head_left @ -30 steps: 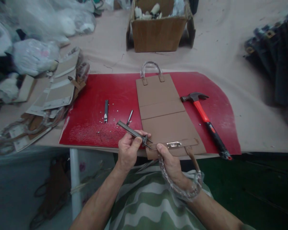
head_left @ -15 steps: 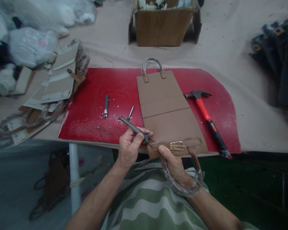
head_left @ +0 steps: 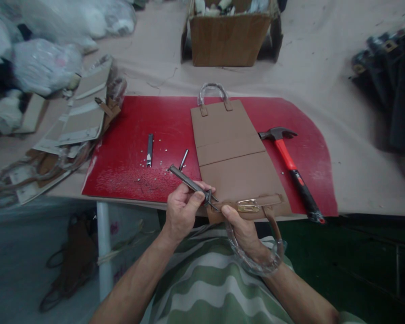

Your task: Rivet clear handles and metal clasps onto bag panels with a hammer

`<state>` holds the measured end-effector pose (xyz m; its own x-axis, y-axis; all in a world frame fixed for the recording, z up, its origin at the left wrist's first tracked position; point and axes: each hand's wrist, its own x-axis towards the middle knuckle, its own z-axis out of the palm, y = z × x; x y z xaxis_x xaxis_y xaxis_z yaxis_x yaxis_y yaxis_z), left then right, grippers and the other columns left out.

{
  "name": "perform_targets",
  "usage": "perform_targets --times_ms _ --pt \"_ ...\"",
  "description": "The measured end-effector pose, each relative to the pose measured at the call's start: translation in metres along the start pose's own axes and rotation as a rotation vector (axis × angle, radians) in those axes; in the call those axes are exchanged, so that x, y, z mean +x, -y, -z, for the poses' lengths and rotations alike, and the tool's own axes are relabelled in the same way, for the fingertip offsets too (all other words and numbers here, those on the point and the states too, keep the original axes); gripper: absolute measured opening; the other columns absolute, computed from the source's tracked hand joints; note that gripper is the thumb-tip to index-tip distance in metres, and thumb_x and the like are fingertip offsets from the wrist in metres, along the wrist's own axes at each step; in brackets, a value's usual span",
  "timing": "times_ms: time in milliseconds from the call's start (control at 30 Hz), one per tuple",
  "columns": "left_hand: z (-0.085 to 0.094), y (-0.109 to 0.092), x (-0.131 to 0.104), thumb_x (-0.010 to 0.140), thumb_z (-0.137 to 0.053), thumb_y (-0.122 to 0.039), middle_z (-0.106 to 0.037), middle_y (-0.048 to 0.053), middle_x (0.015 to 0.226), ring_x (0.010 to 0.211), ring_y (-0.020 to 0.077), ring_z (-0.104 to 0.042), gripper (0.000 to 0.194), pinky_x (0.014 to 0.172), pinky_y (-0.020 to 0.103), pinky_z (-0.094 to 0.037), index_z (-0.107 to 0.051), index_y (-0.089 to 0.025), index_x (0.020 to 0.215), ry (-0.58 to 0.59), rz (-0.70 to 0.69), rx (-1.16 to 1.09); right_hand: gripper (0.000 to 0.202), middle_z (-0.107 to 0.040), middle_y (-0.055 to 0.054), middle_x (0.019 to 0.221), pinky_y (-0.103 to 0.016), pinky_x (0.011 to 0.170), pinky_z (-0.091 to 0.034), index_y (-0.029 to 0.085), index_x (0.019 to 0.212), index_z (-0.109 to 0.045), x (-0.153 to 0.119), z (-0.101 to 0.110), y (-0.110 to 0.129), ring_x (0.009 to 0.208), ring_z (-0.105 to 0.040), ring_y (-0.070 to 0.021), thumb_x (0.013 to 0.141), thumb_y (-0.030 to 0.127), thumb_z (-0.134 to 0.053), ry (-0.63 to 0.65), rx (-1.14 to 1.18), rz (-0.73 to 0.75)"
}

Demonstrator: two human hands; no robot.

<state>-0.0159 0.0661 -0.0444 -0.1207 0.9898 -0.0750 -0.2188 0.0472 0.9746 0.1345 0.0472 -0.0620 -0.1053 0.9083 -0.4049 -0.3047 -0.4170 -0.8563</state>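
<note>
A brown leather bag panel (head_left: 234, 166) lies flat, with one plastic-wrapped handle (head_left: 214, 86) at its far end and another looping around my right wrist. My left hand (head_left: 184, 209) is closed on a metal vernier caliper (head_left: 189, 180), its jaws at the left end of a strap with a gold buckle (head_left: 248, 205). With the thumb on top, my right hand (head_left: 241, 227) grips the near edge of the bag panel beside the buckle. My right fingers are hidden under the panel.
On the red mat (head_left: 138, 117) lie a claw hammer (head_left: 290, 166), a flat punch (head_left: 150, 150), a thin metal rod (head_left: 184, 159) and small scraps. A cardboard box (head_left: 229, 40) stands behind. Wrapped bag parts (head_left: 83, 112) pile up at left, dark straps (head_left: 394, 81) at right.
Almost nothing differs. The caliper in my left hand has shifted very slightly right and down, its jaws still near the strap's end. My right hand keeps its grip.
</note>
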Motion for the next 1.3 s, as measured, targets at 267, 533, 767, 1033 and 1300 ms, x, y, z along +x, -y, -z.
perform_targets --times_ms 267,533,767,1033,1300 --pt "0.004 -0.019 0.009 0.091 -0.059 -0.03 -0.07 0.008 0.097 0.091 0.0206 -0.07 0.017 0.082 0.03 -0.056 -0.064 -0.014 0.097 0.134 -0.043 0.189 0.035 -0.07 -0.003 0.116 -0.045 0.11 -0.037 0.023 0.105 -0.073 0.001 -0.005 0.005 0.113 -0.06 -0.026 0.078 0.046 -0.071 -0.001 0.013 0.009" --pt "0.006 -0.018 0.012 0.091 -0.058 -0.03 -0.07 0.009 0.097 0.092 0.0214 -0.071 0.018 0.081 0.03 -0.057 -0.063 -0.013 0.097 0.147 -0.032 0.17 0.037 -0.071 -0.004 0.113 -0.048 0.111 -0.036 0.022 0.105 -0.073 0.001 -0.006 0.007 0.113 -0.059 -0.0269 0.077 0.047 -0.072 0.0 0.007 -0.008" --pt "0.004 -0.029 0.016 0.09 -0.055 -0.021 -0.071 0.008 0.096 0.088 0.0181 -0.069 0.014 0.077 0.027 -0.056 -0.064 -0.013 0.098 0.192 -0.069 0.336 0.033 -0.072 -0.004 0.1 -0.045 0.104 -0.041 0.021 0.095 -0.074 0.0 -0.013 0.02 0.106 -0.06 -0.0255 0.074 0.047 -0.074 -0.036 -0.009 -0.026" --pt "0.006 -0.034 0.042 0.087 -0.055 -0.02 -0.072 0.007 0.091 0.081 0.0162 -0.069 0.013 0.071 0.025 -0.055 -0.063 -0.014 0.096 0.189 -0.08 0.393 0.029 -0.063 -0.003 0.064 -0.031 0.068 -0.045 0.016 0.059 -0.067 0.014 -0.004 0.04 0.066 -0.055 -0.0159 0.066 0.043 -0.076 0.226 -0.074 -0.193" --pt "0.004 -0.024 0.037 0.088 -0.053 -0.018 -0.072 0.007 0.093 0.083 0.0162 -0.07 0.014 0.074 0.025 -0.056 -0.063 -0.014 0.097 0.165 -0.117 0.366 0.029 -0.051 0.002 0.057 -0.028 0.054 -0.031 0.018 0.06 -0.059 0.019 0.008 0.036 0.055 -0.041 -0.0107 0.072 0.04 -0.073 0.215 -0.11 -0.209"
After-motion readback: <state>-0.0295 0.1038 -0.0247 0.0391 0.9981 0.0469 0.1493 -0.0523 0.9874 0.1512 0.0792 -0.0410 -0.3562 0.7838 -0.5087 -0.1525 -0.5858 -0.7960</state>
